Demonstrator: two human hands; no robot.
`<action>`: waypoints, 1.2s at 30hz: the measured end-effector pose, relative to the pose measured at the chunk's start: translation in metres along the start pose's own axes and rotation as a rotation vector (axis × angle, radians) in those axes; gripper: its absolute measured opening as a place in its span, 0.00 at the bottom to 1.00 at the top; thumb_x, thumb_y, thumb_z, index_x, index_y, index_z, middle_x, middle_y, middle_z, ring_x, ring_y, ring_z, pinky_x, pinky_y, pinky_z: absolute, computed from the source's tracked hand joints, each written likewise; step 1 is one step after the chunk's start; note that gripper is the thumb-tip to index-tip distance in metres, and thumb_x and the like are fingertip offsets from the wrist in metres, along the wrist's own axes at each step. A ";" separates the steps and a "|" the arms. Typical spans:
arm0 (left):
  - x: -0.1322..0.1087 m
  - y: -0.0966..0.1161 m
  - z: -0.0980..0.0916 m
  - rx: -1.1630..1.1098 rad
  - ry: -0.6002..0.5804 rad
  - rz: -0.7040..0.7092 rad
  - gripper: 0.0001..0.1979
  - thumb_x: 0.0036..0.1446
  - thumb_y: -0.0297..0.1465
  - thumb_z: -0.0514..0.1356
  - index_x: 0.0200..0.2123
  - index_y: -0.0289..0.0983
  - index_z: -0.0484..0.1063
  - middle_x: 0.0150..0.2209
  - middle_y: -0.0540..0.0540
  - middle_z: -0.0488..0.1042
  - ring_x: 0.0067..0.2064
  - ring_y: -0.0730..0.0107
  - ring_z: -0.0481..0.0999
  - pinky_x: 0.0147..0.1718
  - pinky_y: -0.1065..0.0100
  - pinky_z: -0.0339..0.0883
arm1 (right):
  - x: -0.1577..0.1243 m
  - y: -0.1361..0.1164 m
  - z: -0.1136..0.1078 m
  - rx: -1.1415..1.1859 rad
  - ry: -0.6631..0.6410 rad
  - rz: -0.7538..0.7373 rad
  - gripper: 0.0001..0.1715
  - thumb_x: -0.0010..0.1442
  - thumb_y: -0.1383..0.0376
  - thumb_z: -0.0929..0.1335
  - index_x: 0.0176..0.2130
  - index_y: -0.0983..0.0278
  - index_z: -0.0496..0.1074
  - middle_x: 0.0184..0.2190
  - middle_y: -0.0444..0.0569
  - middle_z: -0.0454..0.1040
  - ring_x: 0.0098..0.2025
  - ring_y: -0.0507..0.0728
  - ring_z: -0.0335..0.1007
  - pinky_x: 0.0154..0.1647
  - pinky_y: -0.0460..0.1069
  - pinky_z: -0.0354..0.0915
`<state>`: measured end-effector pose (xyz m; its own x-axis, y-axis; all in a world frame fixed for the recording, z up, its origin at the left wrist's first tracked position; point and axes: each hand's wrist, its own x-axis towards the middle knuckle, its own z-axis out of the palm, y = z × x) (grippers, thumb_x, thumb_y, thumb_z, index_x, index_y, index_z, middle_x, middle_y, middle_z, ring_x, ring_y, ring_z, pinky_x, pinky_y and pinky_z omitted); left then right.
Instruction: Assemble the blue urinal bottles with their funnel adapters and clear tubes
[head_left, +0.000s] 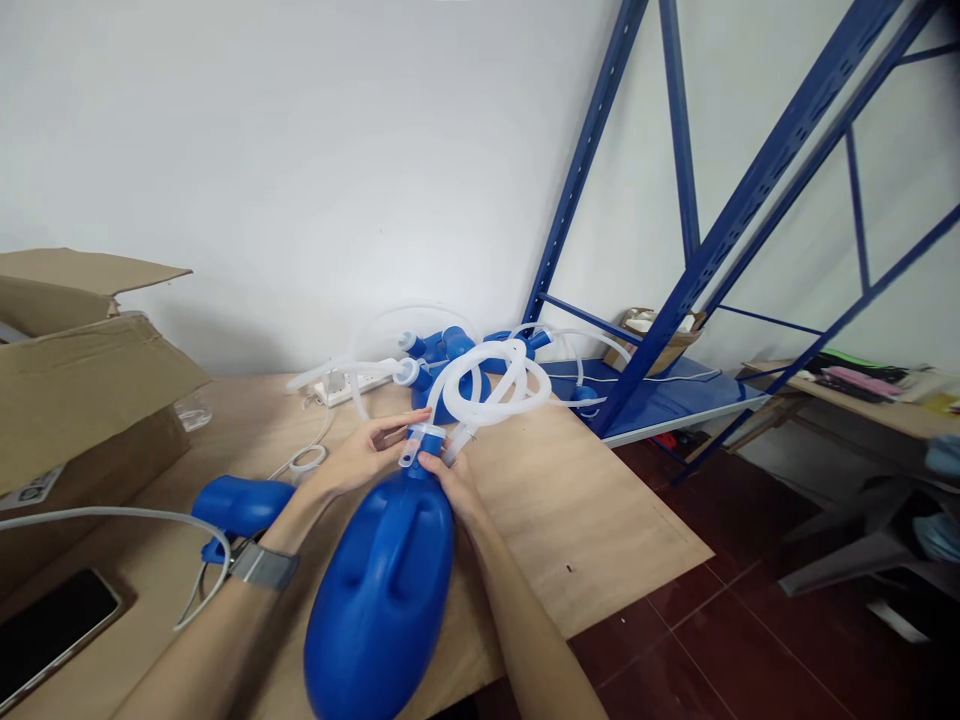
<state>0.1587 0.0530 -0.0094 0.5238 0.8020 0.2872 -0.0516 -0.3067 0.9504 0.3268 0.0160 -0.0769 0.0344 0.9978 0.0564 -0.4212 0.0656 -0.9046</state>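
Observation:
A blue plastic bottle with a moulded handle lies tilted, its neck away from me and its rounded base near. Its white cap carries a clear tab and a coiled white tube. From the left, my left hand presses its fingers, fairly straight, against the neck and cap. On the other side my right hand wraps the neck, with the thumb on top. The undersides of both hands' grip are hidden.
Several more blue bottles with tubes lie behind. An open cardboard box, a phone and a blue pistol-shaped tool are at left. A power strip sits near the wall. Blue metal shelving rises beyond the wooden table.

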 end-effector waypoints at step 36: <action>0.008 0.012 -0.005 0.278 0.254 -0.204 0.32 0.58 0.48 0.63 0.60 0.36 0.72 0.48 0.38 0.85 0.53 0.49 0.84 0.55 0.50 0.76 | 0.009 -0.003 -0.009 0.060 0.199 -0.109 0.39 0.58 0.37 0.73 0.56 0.59 0.78 0.41 0.49 0.82 0.36 0.56 0.77 0.27 0.46 0.67</action>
<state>0.1582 0.0583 0.0050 0.2716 0.9507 0.1500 0.2805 -0.2272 0.9326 0.3365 0.0244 -0.0777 0.2584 0.9640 0.0630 -0.4580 0.1796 -0.8706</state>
